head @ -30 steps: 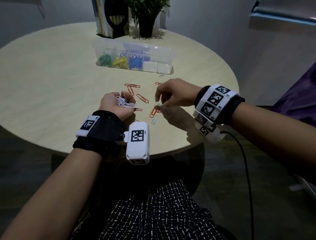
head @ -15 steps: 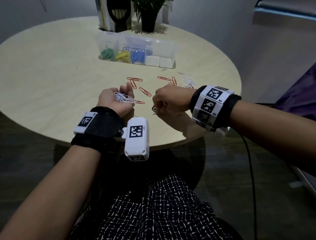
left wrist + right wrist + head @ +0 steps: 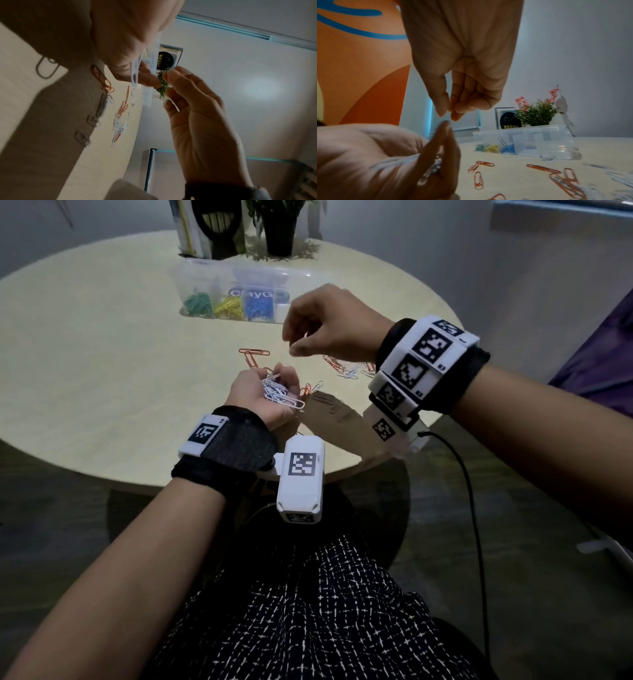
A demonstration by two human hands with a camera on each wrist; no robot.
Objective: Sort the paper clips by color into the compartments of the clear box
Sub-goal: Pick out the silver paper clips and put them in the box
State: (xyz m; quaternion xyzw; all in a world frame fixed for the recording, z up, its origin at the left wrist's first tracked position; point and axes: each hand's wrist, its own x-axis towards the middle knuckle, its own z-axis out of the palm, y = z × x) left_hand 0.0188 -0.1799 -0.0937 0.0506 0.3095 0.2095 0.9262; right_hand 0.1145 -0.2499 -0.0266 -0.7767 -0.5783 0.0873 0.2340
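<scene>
My left hand lies palm up near the table's front edge, its fingers curled round a bunch of white paper clips. My right hand hovers just above and beyond it, fingers loosely curled. No clip shows between its fingertips. The clear box stands farther back, with green, yellow and blue clips in separate compartments. Orange clips and white clips lie loose on the table between the hands and the box.
The round pale table has its front edge close under my wrists. Behind the box stand a potted plant and a book with a smiling face. A black cable hangs from my right wrist.
My right hand has lifted off the table beside the left hand and now hangs higher, nearer the box. The left hand still holds the white clips.
</scene>
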